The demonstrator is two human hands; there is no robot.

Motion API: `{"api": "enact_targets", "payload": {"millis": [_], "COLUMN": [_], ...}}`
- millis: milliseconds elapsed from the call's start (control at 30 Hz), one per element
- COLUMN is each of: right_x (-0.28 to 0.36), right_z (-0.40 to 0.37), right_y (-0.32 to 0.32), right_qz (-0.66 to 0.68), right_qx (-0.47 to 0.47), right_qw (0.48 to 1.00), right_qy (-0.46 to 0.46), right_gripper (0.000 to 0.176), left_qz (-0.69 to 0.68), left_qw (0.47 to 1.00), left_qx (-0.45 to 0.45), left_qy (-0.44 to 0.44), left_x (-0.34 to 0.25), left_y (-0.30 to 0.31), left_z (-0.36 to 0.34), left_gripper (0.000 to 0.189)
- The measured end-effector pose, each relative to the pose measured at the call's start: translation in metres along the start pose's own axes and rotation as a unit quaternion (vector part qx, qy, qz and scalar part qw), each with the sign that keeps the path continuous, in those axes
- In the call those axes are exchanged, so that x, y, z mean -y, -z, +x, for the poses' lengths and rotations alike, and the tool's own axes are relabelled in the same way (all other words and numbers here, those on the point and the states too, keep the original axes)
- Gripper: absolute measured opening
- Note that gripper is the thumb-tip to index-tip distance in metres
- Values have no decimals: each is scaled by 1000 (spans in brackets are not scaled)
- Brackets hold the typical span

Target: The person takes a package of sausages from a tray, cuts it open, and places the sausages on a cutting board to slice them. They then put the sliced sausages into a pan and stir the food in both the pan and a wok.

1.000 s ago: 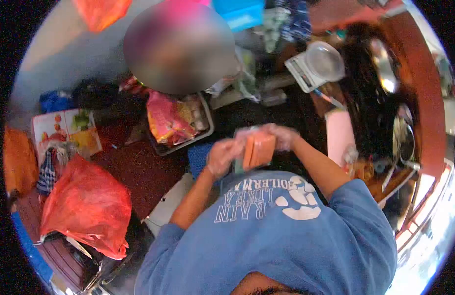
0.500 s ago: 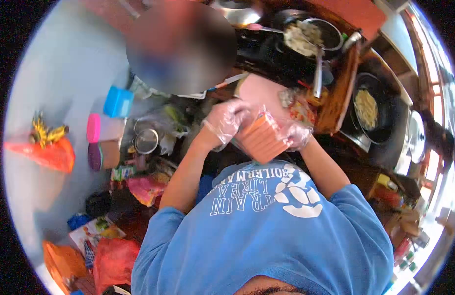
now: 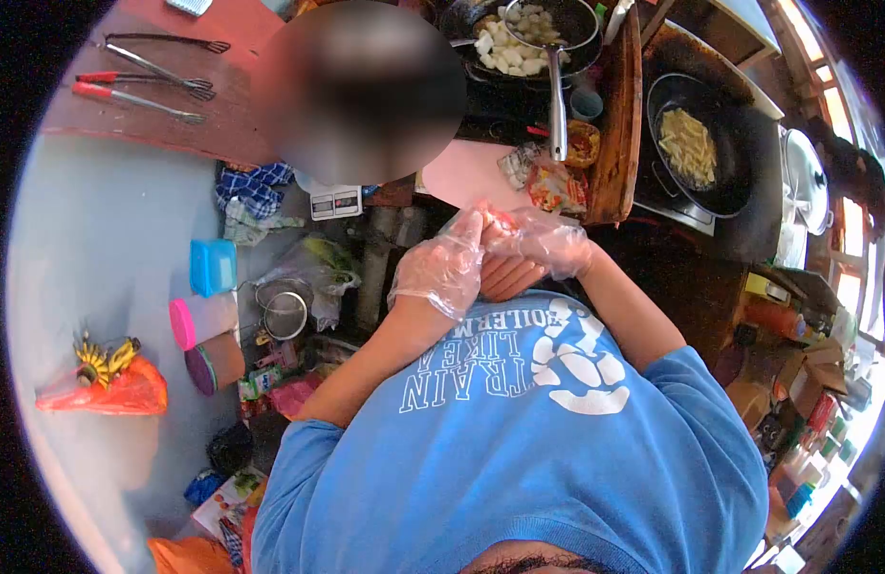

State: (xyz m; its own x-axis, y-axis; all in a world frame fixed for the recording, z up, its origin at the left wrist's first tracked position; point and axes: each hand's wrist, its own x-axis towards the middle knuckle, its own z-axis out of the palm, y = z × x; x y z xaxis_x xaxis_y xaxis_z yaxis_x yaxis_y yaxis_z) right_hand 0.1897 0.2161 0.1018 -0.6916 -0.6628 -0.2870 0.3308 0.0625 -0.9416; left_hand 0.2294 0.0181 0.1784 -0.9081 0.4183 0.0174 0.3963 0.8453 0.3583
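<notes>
Both hands wear clear plastic gloves and meet in front of my chest. A pack of sausages [image 3: 511,277], orange-brown and in clear wrapping, is between them. My left hand [image 3: 440,270] pinches the red-printed top edge of the wrapping. On the other side, my right hand [image 3: 552,239] is wrapped round the pack's upper part. The lower ends of the sausages show beneath the fingers. Just beyond the hands lies a pink board [image 3: 466,172].
A pan [image 3: 696,143] of pale strips stands at the right. White pieces lie in another pan [image 3: 509,57] at the top, with a strainer [image 3: 557,105] over it. Beyond the board are a red printed packet [image 3: 557,187] and a white scale [image 3: 336,203]. Bananas [image 3: 106,361] are at the left.
The pack has come closer to my chest and turned, and the hands now cover more of it. My view has shifted, so whisks and tongs show at the upper left.
</notes>
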Motion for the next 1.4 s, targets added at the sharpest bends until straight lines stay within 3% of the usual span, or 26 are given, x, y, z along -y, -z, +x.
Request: {"api": "enact_targets", "payload": {"millis": [100,200,267,367,400,467,567,633,733,867,1000,1067,1167,1233,1267,1400], "right_x": [-5,20,17,18,19,28,27,35,30,12,24,-10,-12,-19,-26,-42], "right_z": [20,36,49,71,76,86,98,96,101,100,85,95,84,81,79,71], "right_y": [-9,-22,-26,-25,-28,-34,-35,-43,-58,-63,-64,-54,-56,-53,-51,-40], "right_qz": [37,-18,89,95,97,42,24,69,118,143,92,33,71,58,45,13], "right_qx": [-25,-61,-60,-56,-65,-150,-160,-169,-223,-293,-300,-306,-303,-303,-299,-297], "right_qw": [999,998,994,992,991,988,986,983,967,946,949,950,946,947,949,951], "right_qy": [-21,-26,23,64,66,-15,33,34,27,8,-32,57,95,92,90,83], "right_gripper": [19,18,18,19,19,21,24,24,25,31,30,31,35,36,37,36], "left_qz": [29,-12,-76,-175,-216,-216,-216,-187,-64,-13,-89,-127,-215,-246,-275,-297], "left_qw": [998,1000,996,977,972,972,972,970,972,966,956,948,929,908,911,910], "left_qx": [52,-1,-15,-64,-54,-34,5,-17,-19,21,10,15,44,8,39,16], "left_qy": [31,-1,-49,-107,-77,-83,-92,-157,-227,-255,-278,-291,-297,-340,-304,-288], "left_x": [22,52,75,112,121,142,162,171,169,162,158,158,163,164,161,140], "left_y": [-2,12,28,26,24,22,29,29,33,29,12,1,-17,-29,-35,-51], "left_z": [4,17,27,43,47,54,67,72,76,82,94,99,102,99,93,86], "left_gripper": [45,39,35,33,35,33,30,30,38,38,32,31,25,25,22,21]}}
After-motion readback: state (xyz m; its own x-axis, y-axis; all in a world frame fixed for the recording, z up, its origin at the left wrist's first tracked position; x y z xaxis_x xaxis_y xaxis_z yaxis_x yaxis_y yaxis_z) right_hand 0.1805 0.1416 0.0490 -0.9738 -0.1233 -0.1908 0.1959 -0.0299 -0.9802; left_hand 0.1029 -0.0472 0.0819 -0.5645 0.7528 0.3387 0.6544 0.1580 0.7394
